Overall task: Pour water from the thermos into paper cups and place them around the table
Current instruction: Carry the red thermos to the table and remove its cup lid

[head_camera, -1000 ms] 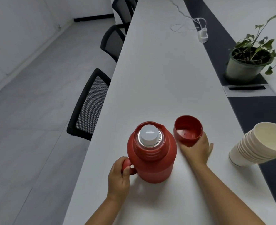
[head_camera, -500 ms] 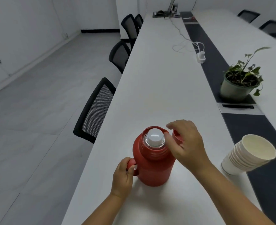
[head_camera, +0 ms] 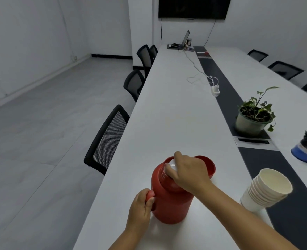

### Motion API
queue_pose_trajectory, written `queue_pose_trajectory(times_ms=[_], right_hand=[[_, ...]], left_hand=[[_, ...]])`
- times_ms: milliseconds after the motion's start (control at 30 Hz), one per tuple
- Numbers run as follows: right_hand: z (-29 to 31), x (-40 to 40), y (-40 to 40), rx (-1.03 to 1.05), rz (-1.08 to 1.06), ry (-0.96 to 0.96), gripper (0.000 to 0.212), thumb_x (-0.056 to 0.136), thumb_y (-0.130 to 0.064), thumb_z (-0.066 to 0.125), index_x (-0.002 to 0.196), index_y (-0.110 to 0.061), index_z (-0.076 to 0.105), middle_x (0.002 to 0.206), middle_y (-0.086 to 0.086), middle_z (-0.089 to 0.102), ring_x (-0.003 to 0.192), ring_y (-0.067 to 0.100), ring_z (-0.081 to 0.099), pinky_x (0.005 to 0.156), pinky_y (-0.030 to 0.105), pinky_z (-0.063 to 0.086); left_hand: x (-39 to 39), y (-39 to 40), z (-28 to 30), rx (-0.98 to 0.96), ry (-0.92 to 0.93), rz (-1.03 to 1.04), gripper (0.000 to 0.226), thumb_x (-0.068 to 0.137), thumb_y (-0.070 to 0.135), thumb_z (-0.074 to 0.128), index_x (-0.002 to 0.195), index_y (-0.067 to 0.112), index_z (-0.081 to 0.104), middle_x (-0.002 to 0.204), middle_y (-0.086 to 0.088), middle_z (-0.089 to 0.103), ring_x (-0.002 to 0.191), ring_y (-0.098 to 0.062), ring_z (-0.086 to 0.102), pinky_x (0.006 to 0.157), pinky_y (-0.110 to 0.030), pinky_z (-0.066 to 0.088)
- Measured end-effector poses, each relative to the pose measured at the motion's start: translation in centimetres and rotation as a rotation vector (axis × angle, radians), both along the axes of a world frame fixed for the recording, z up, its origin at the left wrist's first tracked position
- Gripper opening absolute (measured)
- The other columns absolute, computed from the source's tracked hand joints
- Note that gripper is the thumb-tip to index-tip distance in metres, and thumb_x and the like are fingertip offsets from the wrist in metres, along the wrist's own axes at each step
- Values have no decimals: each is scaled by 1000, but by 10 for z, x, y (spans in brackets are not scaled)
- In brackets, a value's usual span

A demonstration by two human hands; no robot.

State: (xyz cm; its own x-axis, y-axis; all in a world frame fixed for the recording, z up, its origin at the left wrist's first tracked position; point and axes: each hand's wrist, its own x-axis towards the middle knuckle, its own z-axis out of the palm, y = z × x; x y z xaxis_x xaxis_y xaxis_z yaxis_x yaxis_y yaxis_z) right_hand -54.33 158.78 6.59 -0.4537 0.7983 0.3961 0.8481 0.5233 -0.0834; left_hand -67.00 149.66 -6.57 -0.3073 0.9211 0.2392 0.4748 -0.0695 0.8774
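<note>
Now that the red cap (head_camera: 207, 165) is set down behind the thermos (head_camera: 170, 199), its white stopper (head_camera: 172, 166) is gripped by the right hand (head_camera: 188, 172); the handle (head_camera: 150, 194) is clasped by the left hand (head_camera: 140, 206); pouring is not yet possible.

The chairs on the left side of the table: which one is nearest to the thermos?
The mesh-backed chair closest to the camera, just left of the thermos; the other chairs stand farther along the table.

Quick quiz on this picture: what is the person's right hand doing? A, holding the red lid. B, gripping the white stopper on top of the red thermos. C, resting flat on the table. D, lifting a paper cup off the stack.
B: the right hand curls over the white stopper in the neck of the thermos, while the left hand holds its handle.
</note>
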Motion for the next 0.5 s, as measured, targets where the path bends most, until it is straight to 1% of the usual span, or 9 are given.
queue_pose_trajectory(times_ms=[67,133,233,300,333,400,433,467,500], right_hand=[[-3,1,0,-8,-9,49,40,73,-46,39,57,-11,49,36,2,48,26,17,41,43,12,-4],[-4,1,-2,22,-11,122,39,73,-45,40,58,-10,49,37,1,48,27,18,42,44,11,-3],[-10,2,-2,44,14,226,40,74,-43,41,59,-8,50,39,1,50,29,19,44,36,14,6],[-14,4,-2,41,20,320,43,74,-44,39,64,-5,54,44,3,53,35,20,49,35,16,23],[-13,5,-3,-17,7,421,49,74,-46,36,71,-2,56,50,6,55,42,22,52,39,19,30],[-11,5,-2,-183,-24,633,67,70,-55,23,89,1,54,63,7,53,59,23,52,47,24,34],[-11,6,-2,-225,-28,723,71,67,-58,20,94,0,51,66,3,50,63,20,50,50,21,34],[-11,6,-2,-237,-33,787,69,67,-58,21,95,-3,49,67,-2,48,63,16,49,51,17,34],[-11,7,-4,-269,-27,875,59,70,-56,25,93,-7,48,67,-6,46,62,8,49,51,13,34]], left_hand=[[1,1,3,-10,-16,0,27,73,58,30,79,38,48,79,9,54,68,-21,59,67,-39,54],[0,1,3,-18,-32,7,27,73,59,30,79,37,44,78,9,54,71,-21,58,66,-35,52],[1,0,0,-27,-37,10,25,72,59,30,79,42,47,79,7,55,71,-23,62,61,-17,45],[3,-1,-2,-18,-46,21,18,73,58,30,81,59,46,80,8,55,70,-22,62,59,-14,44],[3,0,-2,-11,-32,22,17,73,58,30,81,65,43,80,8,55,70,-22,62,60,-16,45],[3,-1,-2,-17,-20,23,17,73,58,29,81,69,39,81,9,54,72,-26,62,63,-20,46],[3,-2,-1,-20,-21,25,17,73,57,29,83,66,41,81,10,54,73,-27,63,66,-23,48],[2,-2,0,-24,-19,26,19,73,57,30,85,57,44,81,11,53,73,-26,63,69,-29,51],[2,-3,1,-31,-15,30,19,73,56,31,83,47,45,80,12,53,73,-24,63,71,-37,52]])
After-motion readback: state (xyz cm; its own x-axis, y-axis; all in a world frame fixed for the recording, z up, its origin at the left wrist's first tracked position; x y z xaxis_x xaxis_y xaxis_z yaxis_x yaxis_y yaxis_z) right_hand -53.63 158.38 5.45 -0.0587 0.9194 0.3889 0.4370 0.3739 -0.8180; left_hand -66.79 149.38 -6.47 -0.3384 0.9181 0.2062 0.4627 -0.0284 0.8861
